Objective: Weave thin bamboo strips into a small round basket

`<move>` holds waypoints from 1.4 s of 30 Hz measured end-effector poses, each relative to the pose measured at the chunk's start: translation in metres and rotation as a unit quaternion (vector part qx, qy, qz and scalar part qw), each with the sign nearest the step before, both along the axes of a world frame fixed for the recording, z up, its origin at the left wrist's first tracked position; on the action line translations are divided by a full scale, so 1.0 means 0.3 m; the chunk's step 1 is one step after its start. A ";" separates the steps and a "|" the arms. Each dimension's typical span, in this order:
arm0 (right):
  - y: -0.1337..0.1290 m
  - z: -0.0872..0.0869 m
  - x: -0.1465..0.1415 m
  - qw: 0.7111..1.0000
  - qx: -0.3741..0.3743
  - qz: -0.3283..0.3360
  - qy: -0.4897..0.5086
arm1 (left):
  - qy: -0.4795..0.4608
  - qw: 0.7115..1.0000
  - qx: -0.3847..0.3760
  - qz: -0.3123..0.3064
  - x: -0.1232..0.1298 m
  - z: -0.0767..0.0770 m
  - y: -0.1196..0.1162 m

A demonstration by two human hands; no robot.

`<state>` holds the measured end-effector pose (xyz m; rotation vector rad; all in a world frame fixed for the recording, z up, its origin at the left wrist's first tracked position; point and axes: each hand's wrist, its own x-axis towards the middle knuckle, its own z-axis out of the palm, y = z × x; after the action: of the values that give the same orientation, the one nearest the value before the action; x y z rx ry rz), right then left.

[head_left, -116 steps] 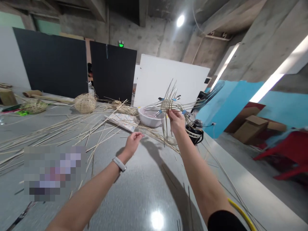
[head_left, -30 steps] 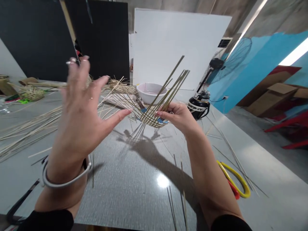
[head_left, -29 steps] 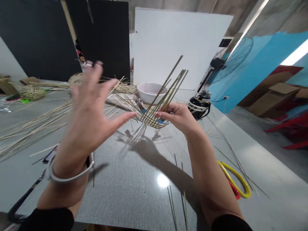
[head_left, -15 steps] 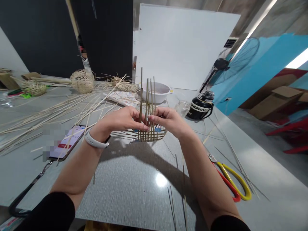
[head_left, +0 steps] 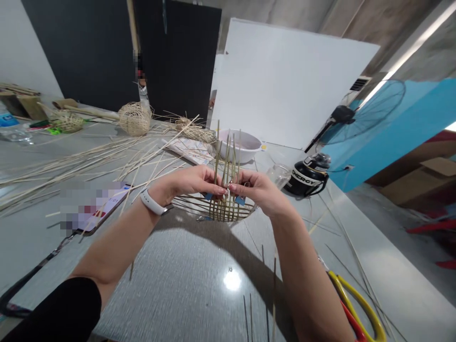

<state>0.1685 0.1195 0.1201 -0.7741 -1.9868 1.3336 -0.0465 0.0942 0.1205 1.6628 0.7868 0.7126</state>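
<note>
A small, partly woven bamboo basket (head_left: 226, 212) is held just above the table, with loose strips standing up from it and others reaching out to the left. My left hand (head_left: 203, 183) pinches the weave from the left, thumb and fingers closed on its strips. From the right, my right hand (head_left: 256, 190) grips the strips too, its thumb tip almost meeting the left thumb. Blue binder clips (head_left: 240, 200) sit on the weave beside the fingers. What lies right under the fingertips is hidden.
On the left lie a phone (head_left: 107, 209) and many long bamboo strips (head_left: 85, 154). A white basin (head_left: 242, 145), a glass jug (head_left: 280, 175) and a black bottle (head_left: 306, 175) stand behind. Scissors (head_left: 356, 304) lie at right, partly behind my forearm. Woven baskets (head_left: 134, 118) are farther back.
The view has shifted, so the scene sits further right and the scissors lower. Both hands keep hold of the woven strips, with thumbs still close together.
</note>
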 end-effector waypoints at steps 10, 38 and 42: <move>0.038 -0.039 -0.001 1.000 -0.022 -0.011 0.005 | 0.001 1.000 -0.010 0.000 -0.007 -0.022 0.041; 0.024 0.011 0.030 0.997 -0.039 0.055 -0.019 | 0.014 0.999 -0.021 -0.043 -0.033 -0.054 0.071; 0.023 0.010 0.028 0.998 -0.039 0.045 -0.016 | 0.012 0.999 -0.022 -0.041 -0.034 -0.054 0.071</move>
<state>0.1769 0.1265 0.1231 -0.7532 -2.0271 1.4667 -0.0568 0.1153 0.1044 1.6566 0.7426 0.6141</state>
